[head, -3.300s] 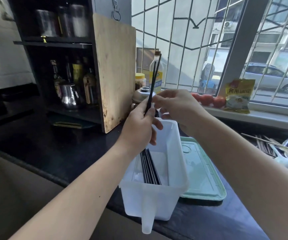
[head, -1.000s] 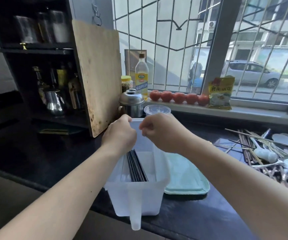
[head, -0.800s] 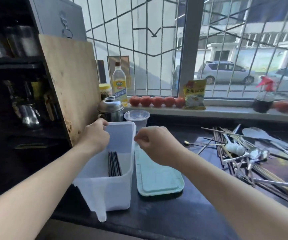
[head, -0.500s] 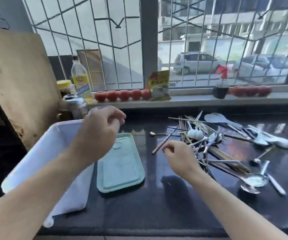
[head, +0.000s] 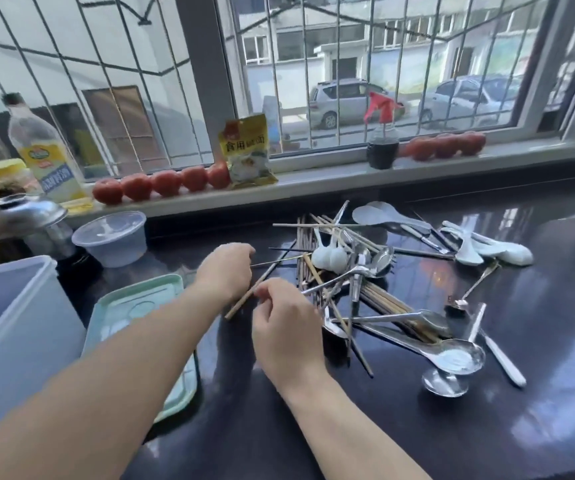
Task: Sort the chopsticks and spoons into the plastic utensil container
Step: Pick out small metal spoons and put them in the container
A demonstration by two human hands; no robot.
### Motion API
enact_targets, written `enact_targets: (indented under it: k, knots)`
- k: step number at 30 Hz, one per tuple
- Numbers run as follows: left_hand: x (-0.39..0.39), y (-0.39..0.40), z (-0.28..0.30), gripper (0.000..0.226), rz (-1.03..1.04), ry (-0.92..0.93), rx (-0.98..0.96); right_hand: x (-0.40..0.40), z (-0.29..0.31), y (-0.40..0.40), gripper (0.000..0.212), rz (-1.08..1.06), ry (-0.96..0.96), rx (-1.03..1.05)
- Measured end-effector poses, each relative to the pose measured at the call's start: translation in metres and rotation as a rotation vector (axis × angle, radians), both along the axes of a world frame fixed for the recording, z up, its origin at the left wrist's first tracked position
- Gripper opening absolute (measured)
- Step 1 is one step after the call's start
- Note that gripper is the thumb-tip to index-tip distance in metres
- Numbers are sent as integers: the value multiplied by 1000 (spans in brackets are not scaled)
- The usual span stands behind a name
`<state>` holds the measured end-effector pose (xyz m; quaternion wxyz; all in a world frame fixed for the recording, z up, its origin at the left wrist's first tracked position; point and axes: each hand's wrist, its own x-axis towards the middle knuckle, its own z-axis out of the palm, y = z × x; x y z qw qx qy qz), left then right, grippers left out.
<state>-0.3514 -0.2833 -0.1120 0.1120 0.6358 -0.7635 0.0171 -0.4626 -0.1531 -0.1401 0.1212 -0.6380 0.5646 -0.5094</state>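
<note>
Head view: both hands meet over a dark, glossy counter (head: 486, 427). The right hand (head: 287, 336), fingers curled, pinches a pale wooden chopstick (head: 244, 299) that slants down-left from its fingertips. The left hand (head: 225, 271), just beyond, is curled too, with a thin metal stick (head: 272, 262) running from its fingertips toward the pile; whether it actually grips it I cannot tell. Right of the hands lies a tangled pile (head: 376, 289) of bamboo chopsticks, shiny steel spoons and white plastic scoops. Left of the hands sits a flat mint-green lid (head: 130, 306), and further left the translucent white container (head: 12, 323), partly out of frame. Beyond, a clear round tub (head: 111, 239) stands on the counter and red tomatoes (head: 161, 183) line the sill.
</note>
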Motion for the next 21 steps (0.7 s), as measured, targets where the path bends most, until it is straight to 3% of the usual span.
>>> enact_targets:
  k: [3,10,13,15,17,20,21]
  knots:
    - [-5,-25,-2,28,-64,-226,117,-6,-2,-3,20,2,9,-46]
    - [-1,-22,-15,17,-99,-510,-87,-9,-4,-5,20,-56,9,-43]
    - [7,-13,-1,18,23,-559,-92,-10,-4,-6,20,-57,-1,-35]
    - [16,-3,7,18,117,-374,-116,-11,-4,-5,20,-50,-22,-45]
    - [21,14,18,18,144,-43,-161,-12,-3,-5,21,-67,-53,-69]
    - [15,67,28,14,38,486,-205,-14,0,-5,33,-123,-111,-157]
    - [13,89,28,13,-21,583,-215,-15,0,-6,41,-124,-119,-166]
